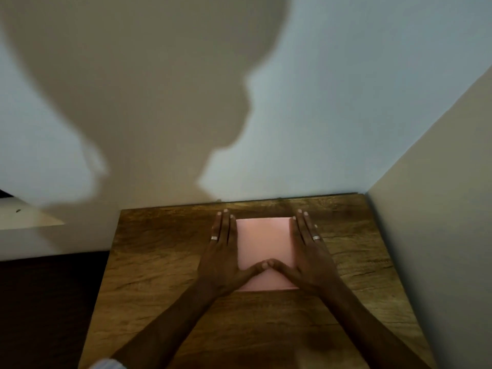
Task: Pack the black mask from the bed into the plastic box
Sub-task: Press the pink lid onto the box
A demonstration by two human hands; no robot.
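Observation:
A pink rectangular sheet (262,242) lies flat on a brown wooden table (165,262). My left hand (222,249) rests flat along the sheet's left edge, and my right hand (310,249) rests flat along its right edge. Fingers of both hands are stretched out toward the wall. The two thumbs meet tip to tip over the lower part of the sheet. Each hand wears a ring. Neither hand holds anything. No black mask, bed or plastic box is in view.
A white wall (346,102) rises right behind the table, with a large shadow of a person on it. A second wall (439,209) closes off the table's right side. A pale ledge (26,217) juts out at the left above dark floor (48,302).

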